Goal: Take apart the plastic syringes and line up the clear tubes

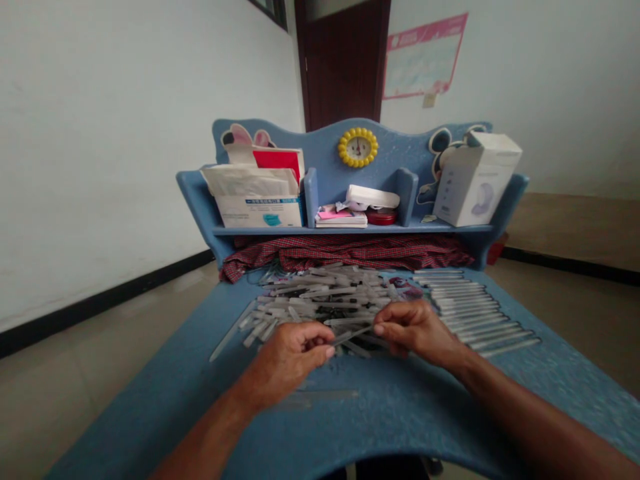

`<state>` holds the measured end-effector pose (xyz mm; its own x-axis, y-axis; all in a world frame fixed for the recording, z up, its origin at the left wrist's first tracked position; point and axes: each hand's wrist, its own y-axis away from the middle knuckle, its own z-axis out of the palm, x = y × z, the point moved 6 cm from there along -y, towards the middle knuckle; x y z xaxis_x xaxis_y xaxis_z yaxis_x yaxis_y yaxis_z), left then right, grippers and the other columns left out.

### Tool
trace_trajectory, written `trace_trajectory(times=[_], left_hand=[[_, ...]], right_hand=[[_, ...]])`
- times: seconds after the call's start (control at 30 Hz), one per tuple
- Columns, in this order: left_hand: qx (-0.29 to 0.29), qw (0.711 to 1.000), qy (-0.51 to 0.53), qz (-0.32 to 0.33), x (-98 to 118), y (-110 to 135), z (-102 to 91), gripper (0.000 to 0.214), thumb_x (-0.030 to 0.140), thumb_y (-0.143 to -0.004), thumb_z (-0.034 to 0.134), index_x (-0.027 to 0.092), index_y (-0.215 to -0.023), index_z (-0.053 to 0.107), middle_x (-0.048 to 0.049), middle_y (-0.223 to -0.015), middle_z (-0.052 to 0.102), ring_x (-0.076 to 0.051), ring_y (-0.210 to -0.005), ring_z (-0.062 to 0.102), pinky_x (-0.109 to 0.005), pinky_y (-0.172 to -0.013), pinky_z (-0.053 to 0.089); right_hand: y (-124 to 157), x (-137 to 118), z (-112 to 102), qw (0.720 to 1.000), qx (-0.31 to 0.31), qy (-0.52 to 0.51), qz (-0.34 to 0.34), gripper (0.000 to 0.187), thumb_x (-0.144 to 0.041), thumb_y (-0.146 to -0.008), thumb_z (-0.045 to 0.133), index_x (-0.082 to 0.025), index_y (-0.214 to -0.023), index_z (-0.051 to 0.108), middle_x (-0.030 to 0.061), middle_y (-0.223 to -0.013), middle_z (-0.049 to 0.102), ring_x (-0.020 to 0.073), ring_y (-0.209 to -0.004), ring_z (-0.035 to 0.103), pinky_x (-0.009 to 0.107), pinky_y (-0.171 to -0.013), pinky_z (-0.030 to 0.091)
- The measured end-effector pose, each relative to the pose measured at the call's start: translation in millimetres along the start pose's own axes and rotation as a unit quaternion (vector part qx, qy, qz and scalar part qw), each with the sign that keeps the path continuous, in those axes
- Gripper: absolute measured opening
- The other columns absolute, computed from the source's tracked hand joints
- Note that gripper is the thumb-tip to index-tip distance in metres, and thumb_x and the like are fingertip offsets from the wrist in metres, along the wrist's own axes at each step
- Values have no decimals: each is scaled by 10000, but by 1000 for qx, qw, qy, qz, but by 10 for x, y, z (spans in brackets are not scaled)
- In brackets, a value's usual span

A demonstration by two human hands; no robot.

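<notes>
Some tubes (333,395) lie toward the surface's (400,427) front edge; beyond, left hand (294,350) and right hand (415,330) pinch one tube (354,335) between them. By the right edge, a row (475,312) looks done; toward the back edge, the larger pile (330,292) seems left.

The thin stick's (353,335) ends are hidden in the left hand (293,350) and right hand (417,331); beyond them, the poster (424,63) is illegibly blurred
</notes>
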<state>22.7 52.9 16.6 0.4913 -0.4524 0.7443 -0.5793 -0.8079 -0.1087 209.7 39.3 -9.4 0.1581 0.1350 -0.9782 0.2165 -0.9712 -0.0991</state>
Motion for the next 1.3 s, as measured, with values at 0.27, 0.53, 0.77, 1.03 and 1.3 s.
trace_trajectory(times=[0.27, 0.53, 0.77, 1.03, 1.3], left_hand=[[93, 967, 235, -33, -37, 24, -128, 179, 259, -711, 622, 163, -860, 648, -26, -710, 691, -132, -567, 608, -246, -554, 509], [74, 958, 276, -37, -10, 30, -124, 159, 247, -702, 658, 139, -820, 664, -43, -715, 695, -120, -578, 598, -229, -551, 503], [65, 960, 266, -51, -17, 34, -110, 184, 256, -692, 673, 131, -826, 659, -26, -699, 682, -102, -574, 578, -204, -562, 476], [53, 968, 240, -59, -29, 21, -89, 192, 260, -694, 649, 127, -832, 646, -22, -690, 668, -109, -575, 575, -218, -567, 472], [63, 971, 219, -76, -62, -4, -85, 210, 256, -664, 650, 125, -828, 642, 7, -619, 630, -101, -552, 564, -205, -549, 464]], right_hand=[[-29, -22, -131, 962, 35, 262, -67, 197, -310, -838, 505, -179, -816, 651, -6, -585, 577, 99, -510, 520, 200, -500, 371], [-57, 30, -6, 800, -25, 597, -55, 225, -264, -872, 433, -212, -846, 650, 57, -709, 695, 175, -651, 632, 247, -555, 315], [-74, 46, 5, 786, -17, 618, -30, 235, -296, -866, 435, -213, -865, 655, 66, -753, 708, 190, -703, 648, 250, -565, 311], [-101, 55, 1, 799, -14, 600, -37, 230, -232, -838, 429, -193, -810, 653, 54, -721, 694, 165, -673, 629, 246, -551, 293], [-92, -9, 9, 772, -39, 635, -10, 266, -235, -858, 398, -193, -843, 659, 79, -777, 707, 199, -736, 655, 255, -563, 325]])
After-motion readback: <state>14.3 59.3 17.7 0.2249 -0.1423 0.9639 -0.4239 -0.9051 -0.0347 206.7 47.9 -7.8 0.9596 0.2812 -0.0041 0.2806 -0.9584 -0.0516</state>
